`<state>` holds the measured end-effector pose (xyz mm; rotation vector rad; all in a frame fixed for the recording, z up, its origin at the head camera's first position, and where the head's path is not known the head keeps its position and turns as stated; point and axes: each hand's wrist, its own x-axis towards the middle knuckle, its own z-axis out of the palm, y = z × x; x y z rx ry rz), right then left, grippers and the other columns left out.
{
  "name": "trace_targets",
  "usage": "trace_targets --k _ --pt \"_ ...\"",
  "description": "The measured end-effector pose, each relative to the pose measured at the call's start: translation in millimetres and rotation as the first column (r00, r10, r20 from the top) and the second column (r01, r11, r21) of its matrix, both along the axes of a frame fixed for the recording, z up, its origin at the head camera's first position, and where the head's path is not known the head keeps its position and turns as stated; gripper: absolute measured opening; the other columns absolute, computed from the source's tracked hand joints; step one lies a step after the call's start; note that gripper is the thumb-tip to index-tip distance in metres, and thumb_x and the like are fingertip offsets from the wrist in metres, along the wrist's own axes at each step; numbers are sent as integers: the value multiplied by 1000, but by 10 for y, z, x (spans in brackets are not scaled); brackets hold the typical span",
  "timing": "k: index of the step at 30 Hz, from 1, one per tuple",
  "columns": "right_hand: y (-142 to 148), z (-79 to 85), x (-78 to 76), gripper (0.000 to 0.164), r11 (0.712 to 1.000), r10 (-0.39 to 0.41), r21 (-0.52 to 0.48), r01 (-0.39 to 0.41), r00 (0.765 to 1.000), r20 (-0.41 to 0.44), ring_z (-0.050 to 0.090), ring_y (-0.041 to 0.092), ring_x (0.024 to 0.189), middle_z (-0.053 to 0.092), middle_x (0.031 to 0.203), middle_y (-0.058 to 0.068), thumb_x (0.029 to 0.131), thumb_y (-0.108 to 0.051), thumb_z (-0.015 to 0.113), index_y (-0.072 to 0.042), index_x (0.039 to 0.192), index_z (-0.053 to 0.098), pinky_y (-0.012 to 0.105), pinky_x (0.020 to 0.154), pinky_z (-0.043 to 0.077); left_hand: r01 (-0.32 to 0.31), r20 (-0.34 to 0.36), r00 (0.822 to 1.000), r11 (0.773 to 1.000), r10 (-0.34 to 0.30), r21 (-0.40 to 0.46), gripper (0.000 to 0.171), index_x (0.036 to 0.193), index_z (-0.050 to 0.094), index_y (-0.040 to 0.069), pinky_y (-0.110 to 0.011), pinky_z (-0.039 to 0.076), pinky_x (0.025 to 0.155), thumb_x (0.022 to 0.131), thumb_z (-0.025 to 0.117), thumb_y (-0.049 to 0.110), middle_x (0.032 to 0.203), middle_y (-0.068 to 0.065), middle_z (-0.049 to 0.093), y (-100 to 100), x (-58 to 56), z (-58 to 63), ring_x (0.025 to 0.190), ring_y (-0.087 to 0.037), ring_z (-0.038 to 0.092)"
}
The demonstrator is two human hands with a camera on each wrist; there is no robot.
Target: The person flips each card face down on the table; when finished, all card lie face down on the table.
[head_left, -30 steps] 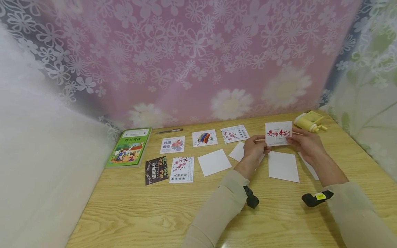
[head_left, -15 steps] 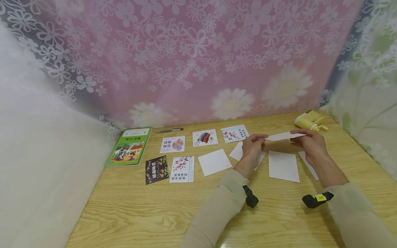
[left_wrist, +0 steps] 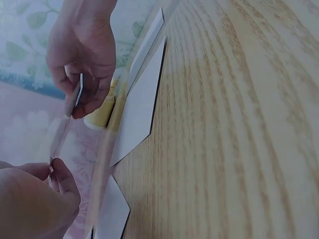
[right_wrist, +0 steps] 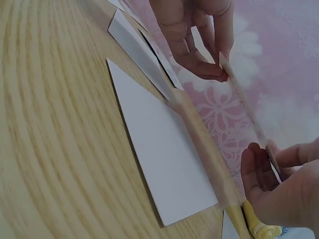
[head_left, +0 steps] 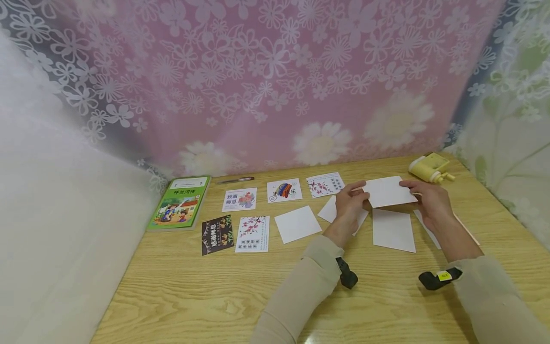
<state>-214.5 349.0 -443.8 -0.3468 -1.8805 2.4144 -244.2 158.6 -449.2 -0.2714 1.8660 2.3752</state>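
Note:
A card (head_left: 388,192) is held above the table by both hands, its blank white side facing the head camera. My left hand (head_left: 350,205) pinches its left edge between thumb and fingers; my right hand (head_left: 434,200) pinches the right edge. Both wrist views show this card nearly edge-on, with the left fingers (left_wrist: 65,181) on one end and the right fingers (right_wrist: 256,169) on the other. Right below it lies a blank white card (head_left: 394,231). Another white card (head_left: 328,209) is partly hidden by my left hand, and one more (head_left: 426,228) by my right.
Left of the hands lie a white card (head_left: 298,224), a bouquet card (head_left: 239,199), a rainbow-painted card (head_left: 284,190), plum-blossom cards (head_left: 325,185) and a dark card (head_left: 216,234). Farther left are a green book (head_left: 179,203) and a pen (head_left: 235,180). A yellow cranked device (head_left: 429,167) stands back right.
The held card has turned over: its red lettering faced the head camera, then it lay nearly edge-on, and now its blank side shows. Both hands keep their hold.

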Motion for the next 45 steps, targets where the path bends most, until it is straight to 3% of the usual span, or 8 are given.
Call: trace_targets --k 4,9,13,16,23,29,36,45 --pt "-34 -21 -38 28 976 -36 215 29 999 28 49 1 102 65 106 -21 104 -5 56 -12 124 74 11 72 48 -3 -23 1000 1000 3 -16 41 119 74 19 -35 63 81 87 76 -6 92 -2 71 -19 16 -19 78 -13 66" --pt "-49 -42 -63 28 890 -106 449 73 993 48 51 2 94 59 103 -20 103 -6 58 -9 131 64 11 70 50 -11 -32 999 1000 11 -10 34 116 73 13 -36 62 83 87 77 -6 93 -4 74 -13 23 -39 79 -13 68" --pt "-38 -53 -77 26 873 -149 475 113 988 39 52 1 92 59 99 -19 102 -3 58 -9 127 62 10 69 49 -12 -46 999 1000 12 1 25 107 78 4 -39 63 83 87 73 -10 92 -10 76 11 19 -41 80 -17 70" --pt "-27 -60 -97 26 877 -177 457 149 984 20 53 -2 91 60 96 -18 101 0 58 -13 123 63 7 69 50 -16 -44 999 1000 15 -20 23 105 79 2 -41 63 84 88 69 -10 90 -11 76 30 10 -27 81 -24 73" --pt "-10 -58 -114 29 863 -241 468 192 970 45 54 -3 87 61 91 -20 99 -1 60 -7 128 64 7 68 50 10 17 1000 999 -9 -51 21 104 80 0 -40 62 88 87 68 -6 91 -13 77 59 -10 33 83 -27 73" --pt "38 -30 -101 22 884 -245 425 195 967 65 57 -3 85 62 90 -23 102 -12 63 -14 120 75 7 69 52 18 34 999 1000 -17 -15 22 106 77 -5 -43 61 92 89 64 -4 93 -15 75 71 -22 53 86 -26 72" --pt "65 -5 -96 27 938 -212 294 184 975 67 63 0 76 67 81 -22 106 -16 54 -28 93 75 11 66 55 48 35 998 998 -50 45 28 114 73 -8 -47 57 101 89 62 -2 104 -20 72 80 -20 50 109 -41 68" --pt "76 -30 -80 28 968 -139 217 129 990 29 65 -4 78 71 82 -22 107 -13 53 -29 91 70 9 70 55 104 63 992 992 -108 74 35 122 72 -5 -44 52 109 88 62 -1 129 -15 67 70 -86 10 112 -28 66"
